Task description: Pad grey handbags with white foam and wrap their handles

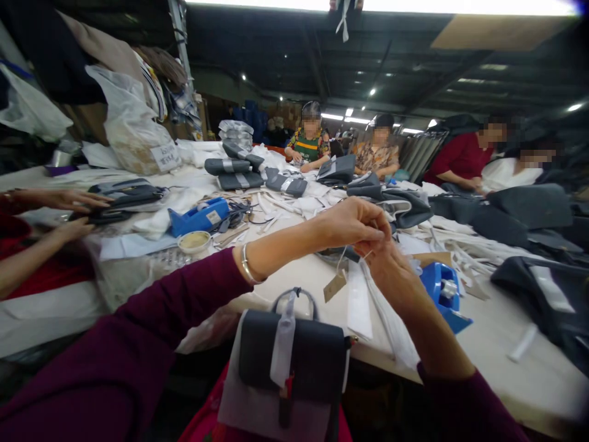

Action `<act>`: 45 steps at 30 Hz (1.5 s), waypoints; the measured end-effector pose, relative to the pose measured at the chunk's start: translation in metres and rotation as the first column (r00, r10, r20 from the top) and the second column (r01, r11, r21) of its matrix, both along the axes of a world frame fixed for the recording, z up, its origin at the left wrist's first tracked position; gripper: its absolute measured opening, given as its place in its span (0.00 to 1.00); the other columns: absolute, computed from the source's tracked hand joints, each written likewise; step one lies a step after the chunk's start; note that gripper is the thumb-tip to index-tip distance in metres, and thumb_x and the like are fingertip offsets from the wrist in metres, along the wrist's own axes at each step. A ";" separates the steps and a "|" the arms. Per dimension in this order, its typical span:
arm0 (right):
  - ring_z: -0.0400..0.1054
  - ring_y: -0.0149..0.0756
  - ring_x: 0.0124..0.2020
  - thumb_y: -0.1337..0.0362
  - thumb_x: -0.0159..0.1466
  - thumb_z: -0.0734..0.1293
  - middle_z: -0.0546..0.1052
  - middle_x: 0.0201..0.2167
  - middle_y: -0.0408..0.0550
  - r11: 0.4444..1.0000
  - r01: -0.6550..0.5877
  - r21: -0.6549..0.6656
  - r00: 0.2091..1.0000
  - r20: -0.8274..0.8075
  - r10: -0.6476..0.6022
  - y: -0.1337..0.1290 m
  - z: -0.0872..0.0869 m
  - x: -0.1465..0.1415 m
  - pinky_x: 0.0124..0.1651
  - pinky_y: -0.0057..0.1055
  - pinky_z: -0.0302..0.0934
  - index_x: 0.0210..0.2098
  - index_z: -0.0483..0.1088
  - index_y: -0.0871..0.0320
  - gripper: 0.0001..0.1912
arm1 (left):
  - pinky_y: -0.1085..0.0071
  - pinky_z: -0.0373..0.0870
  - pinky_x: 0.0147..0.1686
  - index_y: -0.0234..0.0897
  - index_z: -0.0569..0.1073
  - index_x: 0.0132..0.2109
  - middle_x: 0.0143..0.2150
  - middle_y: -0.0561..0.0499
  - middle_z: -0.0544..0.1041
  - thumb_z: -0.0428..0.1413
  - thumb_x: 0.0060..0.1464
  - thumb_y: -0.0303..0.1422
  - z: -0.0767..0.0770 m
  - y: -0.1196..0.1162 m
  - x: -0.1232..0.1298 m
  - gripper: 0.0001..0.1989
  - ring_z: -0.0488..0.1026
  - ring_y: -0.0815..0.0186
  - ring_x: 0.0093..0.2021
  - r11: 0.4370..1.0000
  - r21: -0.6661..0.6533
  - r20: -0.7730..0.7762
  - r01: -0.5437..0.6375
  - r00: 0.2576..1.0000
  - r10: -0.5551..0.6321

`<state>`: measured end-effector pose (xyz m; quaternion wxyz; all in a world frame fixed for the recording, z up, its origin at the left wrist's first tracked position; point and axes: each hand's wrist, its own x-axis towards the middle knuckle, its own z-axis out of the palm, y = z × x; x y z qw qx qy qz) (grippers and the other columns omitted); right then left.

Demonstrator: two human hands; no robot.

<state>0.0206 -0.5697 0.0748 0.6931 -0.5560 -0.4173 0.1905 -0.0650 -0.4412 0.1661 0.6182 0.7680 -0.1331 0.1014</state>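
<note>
My left hand (356, 222) and my right hand (385, 256) meet above the table, fingertips pinched close together. From them a small tan hang tag (334, 286) dangles on a thin string, which both hands seem to grip; the fingers hide where it is held. Below, a dark grey handbag (313, 350) stands upright against my lap at the table edge. Its top handle (294, 299) is raised, and white wrapping (282, 356) runs down over the front flap. A small red piece shows by the clasp strap.
A blue tape dispenser (445, 291) stands right of my hands, another blue dispenser (200, 216) to the left near a round tub (194, 241). Wrapped dark bags (239, 180) and white strips cover the table. At left, a co-worker's hands (69, 212) touch a dark bag; several people work beyond.
</note>
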 end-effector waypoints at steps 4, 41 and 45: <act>0.65 0.32 0.28 0.53 0.61 0.67 0.71 0.25 0.40 0.976 -0.214 0.027 0.977 0.027 0.214 0.010 0.020 -0.007 0.46 0.38 0.61 0.44 0.71 0.50 0.14 | 0.76 0.64 0.28 0.30 0.73 0.31 0.23 0.54 0.72 0.53 0.49 0.18 -0.005 0.003 -0.006 0.07 0.68 0.75 0.24 0.976 -0.128 0.130 -0.178 0.972 0.195; 0.44 0.22 0.17 0.57 0.58 0.70 0.53 0.16 0.35 0.934 -0.306 -0.186 0.913 -0.335 0.232 -0.011 -0.010 0.021 0.19 0.25 0.35 0.31 0.69 0.59 0.12 | 0.72 0.64 0.36 0.33 0.72 0.39 0.34 0.49 0.76 0.54 0.52 0.27 -0.111 0.024 -0.040 0.06 0.71 0.69 0.34 0.773 -0.161 -0.022 -0.614 0.785 0.619; 0.44 0.20 0.14 0.54 0.57 0.70 0.58 0.14 0.36 0.920 -0.092 -0.381 0.992 -0.115 0.052 -0.010 -0.016 0.033 0.18 0.24 0.32 0.34 0.73 0.61 0.15 | 0.60 0.61 0.50 0.36 0.76 0.33 0.48 0.46 0.74 0.56 0.50 0.27 -0.118 0.017 -0.055 0.03 0.66 0.58 0.51 0.648 0.494 0.216 -0.580 0.804 0.554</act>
